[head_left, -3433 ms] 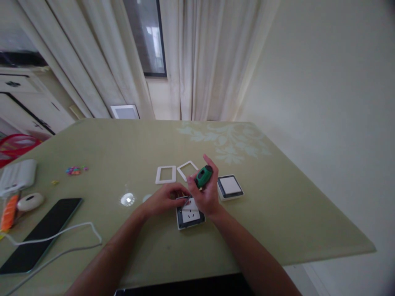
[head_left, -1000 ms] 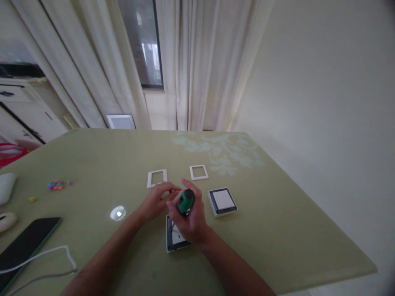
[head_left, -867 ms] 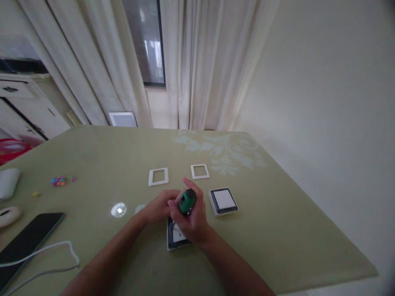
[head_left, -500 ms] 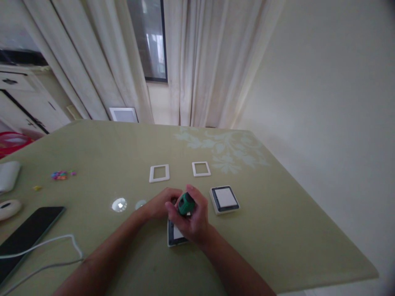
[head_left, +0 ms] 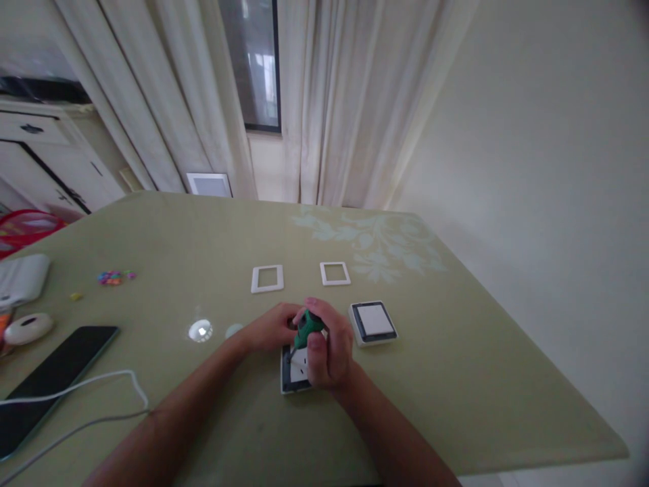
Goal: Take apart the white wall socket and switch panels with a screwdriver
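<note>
A wall socket point(head_left: 299, 368) with a white face, slots and a dark surround lies on the table in front of me. My right hand point(head_left: 334, 348) is wrapped round the green handle of a screwdriver point(head_left: 307, 329). The screwdriver leans, its shaft running down to the left side of the dark surround; whether the tip sits in a screw is too small to tell. My left hand point(head_left: 271, 328) is closed at the socket's far left edge, its fingertips partly hidden behind the screwdriver. To the right rests a white switch point(head_left: 374, 320) with a dark surround.
Two white square frames point(head_left: 267, 287) point(head_left: 335, 273) lie beyond my hands. At the left are a black phone point(head_left: 61, 375), a white cable point(head_left: 101, 376), a white rounded case point(head_left: 29, 329) and small coloured beads point(head_left: 112, 277). A wall point(head_left: 547, 203) borders the table's right side.
The screwdriver has tilted, and its tip end now shows over the socket's left side. My right hand has turned, uncovering more of the socket. The whole view has shifted slightly.
</note>
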`<action>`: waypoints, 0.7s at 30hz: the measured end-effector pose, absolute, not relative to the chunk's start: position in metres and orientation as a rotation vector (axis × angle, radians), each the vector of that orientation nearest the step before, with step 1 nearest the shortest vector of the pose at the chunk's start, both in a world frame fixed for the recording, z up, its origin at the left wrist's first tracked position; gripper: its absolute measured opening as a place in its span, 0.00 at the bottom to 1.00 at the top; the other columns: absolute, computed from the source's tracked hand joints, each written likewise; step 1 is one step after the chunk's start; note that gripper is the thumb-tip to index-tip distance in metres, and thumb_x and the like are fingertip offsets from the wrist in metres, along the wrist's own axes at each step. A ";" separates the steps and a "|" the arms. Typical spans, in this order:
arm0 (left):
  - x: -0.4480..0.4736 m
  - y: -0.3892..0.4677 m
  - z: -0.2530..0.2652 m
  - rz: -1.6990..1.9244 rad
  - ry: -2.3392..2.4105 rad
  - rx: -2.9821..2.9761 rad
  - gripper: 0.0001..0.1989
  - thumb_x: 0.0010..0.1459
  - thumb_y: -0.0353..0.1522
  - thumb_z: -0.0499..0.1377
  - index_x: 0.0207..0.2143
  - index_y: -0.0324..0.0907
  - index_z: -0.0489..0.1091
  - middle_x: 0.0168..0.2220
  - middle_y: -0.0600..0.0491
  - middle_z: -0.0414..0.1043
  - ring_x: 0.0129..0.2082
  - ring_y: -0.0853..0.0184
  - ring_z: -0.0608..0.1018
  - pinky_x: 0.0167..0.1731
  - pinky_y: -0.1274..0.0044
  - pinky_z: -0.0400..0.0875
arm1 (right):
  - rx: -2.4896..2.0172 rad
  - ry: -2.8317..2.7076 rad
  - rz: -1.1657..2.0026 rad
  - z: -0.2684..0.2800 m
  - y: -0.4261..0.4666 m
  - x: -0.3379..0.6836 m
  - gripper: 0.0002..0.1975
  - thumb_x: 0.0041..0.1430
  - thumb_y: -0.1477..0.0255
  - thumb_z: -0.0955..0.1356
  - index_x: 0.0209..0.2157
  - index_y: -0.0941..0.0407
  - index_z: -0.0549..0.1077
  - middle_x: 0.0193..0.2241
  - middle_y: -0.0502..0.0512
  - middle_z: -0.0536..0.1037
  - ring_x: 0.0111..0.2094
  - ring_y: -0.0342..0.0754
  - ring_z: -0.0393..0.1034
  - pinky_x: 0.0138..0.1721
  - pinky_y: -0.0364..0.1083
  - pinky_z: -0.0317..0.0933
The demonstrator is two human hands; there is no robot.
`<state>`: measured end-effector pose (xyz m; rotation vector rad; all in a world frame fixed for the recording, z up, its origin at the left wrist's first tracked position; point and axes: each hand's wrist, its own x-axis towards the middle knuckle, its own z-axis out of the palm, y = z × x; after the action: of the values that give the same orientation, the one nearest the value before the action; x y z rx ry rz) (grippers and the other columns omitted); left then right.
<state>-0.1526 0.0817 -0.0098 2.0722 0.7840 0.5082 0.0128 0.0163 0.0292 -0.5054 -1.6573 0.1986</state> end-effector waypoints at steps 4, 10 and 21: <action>-0.151 0.078 0.000 0.497 0.767 2.022 0.06 0.56 0.33 0.59 0.32 0.40 0.73 0.34 0.51 0.77 0.34 0.63 0.75 0.36 0.76 0.73 | -0.494 -1.722 0.072 0.041 0.015 0.015 0.24 0.79 0.65 0.60 0.71 0.52 0.63 0.48 0.61 0.86 0.41 0.51 0.84 0.39 0.48 0.77; -0.167 0.081 0.023 0.368 0.667 1.996 0.11 0.65 0.36 0.57 0.36 0.40 0.77 0.40 0.50 0.82 0.42 0.61 0.80 0.45 0.75 0.76 | -0.493 -1.724 0.033 0.046 0.017 0.016 0.23 0.78 0.65 0.64 0.70 0.53 0.66 0.40 0.59 0.86 0.32 0.50 0.80 0.34 0.47 0.74; -0.202 0.051 0.030 0.233 0.722 2.151 0.29 0.52 0.42 0.73 0.56 0.47 0.79 0.48 0.51 0.84 0.51 0.50 0.83 0.50 0.66 0.81 | -0.450 -2.094 0.157 0.091 0.036 0.025 0.14 0.74 0.66 0.70 0.57 0.54 0.71 0.40 0.55 0.82 0.37 0.47 0.76 0.37 0.45 0.70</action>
<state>-0.2018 0.0511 0.0303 2.1507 0.7220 0.2331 0.0250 0.0357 0.0909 -0.4503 -2.0941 0.1569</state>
